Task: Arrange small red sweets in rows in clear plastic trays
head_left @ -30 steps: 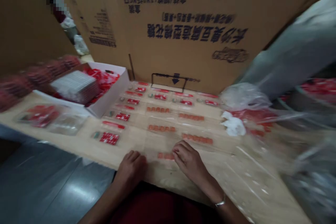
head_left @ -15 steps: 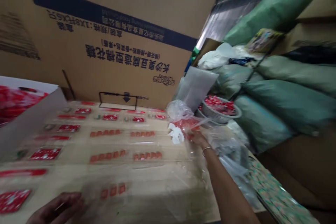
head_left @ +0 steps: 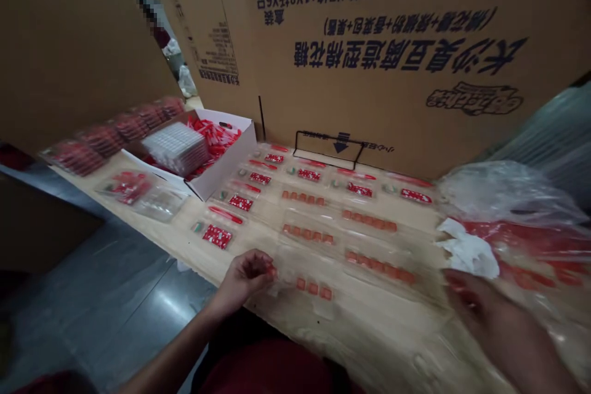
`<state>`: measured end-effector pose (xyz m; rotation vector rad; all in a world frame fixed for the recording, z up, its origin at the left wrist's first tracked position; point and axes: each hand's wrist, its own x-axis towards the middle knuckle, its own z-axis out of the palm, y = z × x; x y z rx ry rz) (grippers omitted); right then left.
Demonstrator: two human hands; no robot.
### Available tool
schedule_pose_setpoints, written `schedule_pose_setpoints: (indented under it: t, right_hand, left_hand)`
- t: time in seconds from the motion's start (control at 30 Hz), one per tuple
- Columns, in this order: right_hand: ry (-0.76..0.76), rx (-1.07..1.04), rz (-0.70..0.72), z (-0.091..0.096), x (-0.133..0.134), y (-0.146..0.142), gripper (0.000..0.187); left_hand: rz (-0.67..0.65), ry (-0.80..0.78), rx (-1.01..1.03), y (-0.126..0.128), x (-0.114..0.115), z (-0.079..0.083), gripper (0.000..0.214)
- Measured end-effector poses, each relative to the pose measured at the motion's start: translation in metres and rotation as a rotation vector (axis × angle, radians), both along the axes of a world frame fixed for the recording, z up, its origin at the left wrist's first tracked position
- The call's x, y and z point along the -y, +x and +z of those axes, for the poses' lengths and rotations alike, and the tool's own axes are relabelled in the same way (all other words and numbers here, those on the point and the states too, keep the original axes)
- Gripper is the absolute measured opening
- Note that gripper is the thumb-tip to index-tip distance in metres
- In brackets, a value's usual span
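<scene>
My left hand (head_left: 248, 278) is at the left end of the nearest clear plastic tray (head_left: 323, 308), its fingertips pinched on a small orange-red cube (head_left: 272, 271). Three orange-red cubes (head_left: 313, 289) sit in a row in that tray. My right hand (head_left: 494, 317), smeared by motion, is over the right side of the table with curled fingers; what they hold is hidden. Just beyond it lie a crumpled white tissue (head_left: 471, 252) and an open clear bag of red pieces (head_left: 530, 240). Farther trays hold fuller rows of cubes (head_left: 308, 234).
More trays carry red dotted sachets (head_left: 217, 236) and red sticks (head_left: 225, 215). A white box (head_left: 226, 160) of red sticks stands at the left, a stack of clear trays (head_left: 175, 144) in it. Filled packs (head_left: 115, 129) line the far left edge. Large cardboard (head_left: 369, 98) walls the back.
The view has swung left. My right hand has come back from the bag of red pieces toward me. My left hand stays by the nearest tray.
</scene>
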<state>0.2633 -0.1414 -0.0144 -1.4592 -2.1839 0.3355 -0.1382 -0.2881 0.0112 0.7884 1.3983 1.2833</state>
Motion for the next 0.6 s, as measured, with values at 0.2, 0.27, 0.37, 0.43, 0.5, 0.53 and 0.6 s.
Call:
schedule_pose_setpoints:
  t: [0.2, 0.27, 0.37, 0.43, 0.5, 0.53, 0.6]
  right_hand:
    - [-0.014, -0.010, 0.211, 0.015, 0.070, -0.106, 0.025]
    - [-0.256, -0.174, 0.318, 0.027, 0.086, -0.138, 0.021]
    - [-0.681, -0.456, 0.405, 0.040, 0.102, -0.181, 0.011]
    - [-0.803, -0.588, 0.445, 0.040, 0.106, -0.200, 0.005]
    - [-0.852, -0.629, 0.496, 0.037, 0.104, -0.210, 0.006]
    - [-0.848, -0.613, 0.512, 0.034, 0.101, -0.213, 0.006]
    - [-0.745, -0.529, 0.514, 0.028, 0.094, -0.219, 0.007]
  left_hand:
    - [-0.053, 0.068, -0.021, 0.016, -0.003, -0.001, 0.024]
    - [-0.089, 0.115, -0.077, 0.028, 0.002, -0.003, 0.018]
    - [-0.142, 0.247, -0.320, 0.044, 0.013, -0.006, 0.004]
    - [-0.162, 0.389, -0.502, 0.047, 0.021, -0.008, 0.007]
    - [-0.173, 0.487, -0.626, 0.040, 0.028, -0.010, 0.008]
    - [-0.178, 0.495, -0.673, 0.034, 0.029, -0.011, 0.010]
    - [-0.190, 0.427, -0.767, 0.020, 0.030, -0.014, 0.027]
